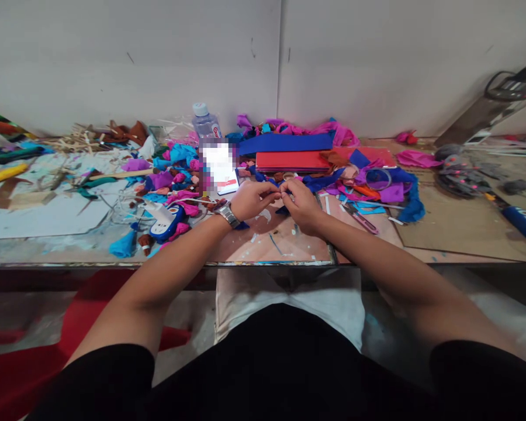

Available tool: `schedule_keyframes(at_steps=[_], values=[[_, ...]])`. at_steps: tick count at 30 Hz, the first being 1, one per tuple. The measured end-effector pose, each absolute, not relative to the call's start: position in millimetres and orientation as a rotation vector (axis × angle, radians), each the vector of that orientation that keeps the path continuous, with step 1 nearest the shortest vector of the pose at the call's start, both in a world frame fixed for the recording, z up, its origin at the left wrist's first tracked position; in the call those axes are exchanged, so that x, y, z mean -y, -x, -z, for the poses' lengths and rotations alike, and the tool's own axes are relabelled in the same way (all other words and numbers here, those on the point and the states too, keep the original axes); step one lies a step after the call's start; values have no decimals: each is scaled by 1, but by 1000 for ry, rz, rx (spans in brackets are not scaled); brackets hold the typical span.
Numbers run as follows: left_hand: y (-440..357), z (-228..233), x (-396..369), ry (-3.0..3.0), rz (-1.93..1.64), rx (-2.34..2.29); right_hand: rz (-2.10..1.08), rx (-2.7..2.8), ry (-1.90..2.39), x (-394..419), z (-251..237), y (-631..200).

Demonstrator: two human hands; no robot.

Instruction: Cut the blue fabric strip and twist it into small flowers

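Head view: left hand [251,200] and right hand [301,203] meet over tabletop [289,245], each grip pinched shut on small pink scrap [281,190] between fingertips. Risk: scrap tears or slips into surrounding paper scraps [175,175]; bottle [206,124] well clear.

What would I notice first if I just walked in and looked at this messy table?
Probably the two hands meeting in the middle: the left hand and right hand pinch something tiny between them. Behind them lie a red paper stack and a blue paper strip, with a water bottle against the wall.
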State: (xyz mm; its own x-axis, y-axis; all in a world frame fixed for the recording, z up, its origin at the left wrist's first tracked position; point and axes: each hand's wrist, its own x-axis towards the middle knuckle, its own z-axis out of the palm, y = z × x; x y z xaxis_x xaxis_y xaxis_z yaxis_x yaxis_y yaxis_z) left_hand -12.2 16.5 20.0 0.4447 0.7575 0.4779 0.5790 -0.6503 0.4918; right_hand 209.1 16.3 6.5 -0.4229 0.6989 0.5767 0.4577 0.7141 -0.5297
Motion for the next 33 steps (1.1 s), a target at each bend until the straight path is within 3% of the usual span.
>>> schedule_keyframes(at_steps=[33], values=[[13,-17,-21,-1940,-835,-939,-272,2064,810,-24,-3,-217]])
